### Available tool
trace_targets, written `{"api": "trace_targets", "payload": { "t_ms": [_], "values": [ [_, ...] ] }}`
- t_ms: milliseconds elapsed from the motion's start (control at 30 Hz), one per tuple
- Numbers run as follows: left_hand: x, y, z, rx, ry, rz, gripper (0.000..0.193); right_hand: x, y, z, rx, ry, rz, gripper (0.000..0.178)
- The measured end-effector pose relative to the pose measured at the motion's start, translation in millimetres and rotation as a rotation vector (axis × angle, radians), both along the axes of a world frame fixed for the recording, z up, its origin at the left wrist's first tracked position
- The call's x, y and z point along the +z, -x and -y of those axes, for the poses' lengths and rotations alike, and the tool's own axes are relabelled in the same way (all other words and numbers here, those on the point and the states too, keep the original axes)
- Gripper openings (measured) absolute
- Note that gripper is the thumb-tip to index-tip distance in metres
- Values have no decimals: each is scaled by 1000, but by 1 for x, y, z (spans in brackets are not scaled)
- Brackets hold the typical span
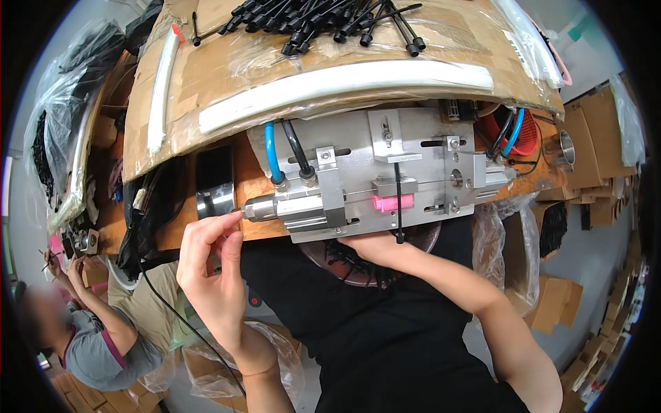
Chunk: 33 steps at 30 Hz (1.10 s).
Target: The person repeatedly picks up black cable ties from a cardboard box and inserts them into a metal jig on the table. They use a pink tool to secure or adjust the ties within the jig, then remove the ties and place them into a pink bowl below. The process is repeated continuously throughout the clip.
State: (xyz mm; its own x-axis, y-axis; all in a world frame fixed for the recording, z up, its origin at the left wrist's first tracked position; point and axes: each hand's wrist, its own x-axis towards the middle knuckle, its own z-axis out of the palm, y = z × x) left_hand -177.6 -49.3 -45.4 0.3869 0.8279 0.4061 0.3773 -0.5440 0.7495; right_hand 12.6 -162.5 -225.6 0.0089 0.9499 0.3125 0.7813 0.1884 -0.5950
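Note:
A metal fixture [430, 141] with two air cylinders sits at the table's front edge. My left hand [213, 275] is raised beside the left cylinder [303, 210], its index fingertip at the round end knob. Its thumb stands apart from the fingers, and nothing shows between them. My right hand [372, 246] reaches below the fixture's front edge to a dark round bowl [423, 246] of black parts on my lap. The fixture hides its fingers. One thin black rod [398, 179] with a thicker end lies across the fixture, beside a pink block [403, 202].
A cardboard sheet [275, 76] behind the fixture carries a pile of black rods [310, 24]. Blue tubes [272, 148] rise from the cylinders. A red basket [527, 134] stands at right, near a metal cup [561, 150]. Another person [107, 344] sits at far left.

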Motion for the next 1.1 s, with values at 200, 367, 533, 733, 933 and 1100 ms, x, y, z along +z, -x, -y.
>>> {"api": "trace_targets", "payload": {
  "t_ms": [200,367,533,733,933,1100],
  "values": [
    [-3,11,-4,13,9,-8,17,-12,-3,-52,39,-56,12,16],
    [-5,16,-5,21,24,-23,18,-19,-1,-58,81,-46,2,16],
    [-8,17,-5,27,35,-21,17,-23,2,-57,126,-35,-11,17],
    [-10,17,-6,3,22,-25,16,-28,-4,-53,190,-12,-40,18],
    [-6,19,-4,-37,61,-73,13,-31,-5,-44,314,-8,-59,19],
    [-8,21,-1,26,65,-20,16,-4,-15,-23,748,-337,359,19]
  ]
}}
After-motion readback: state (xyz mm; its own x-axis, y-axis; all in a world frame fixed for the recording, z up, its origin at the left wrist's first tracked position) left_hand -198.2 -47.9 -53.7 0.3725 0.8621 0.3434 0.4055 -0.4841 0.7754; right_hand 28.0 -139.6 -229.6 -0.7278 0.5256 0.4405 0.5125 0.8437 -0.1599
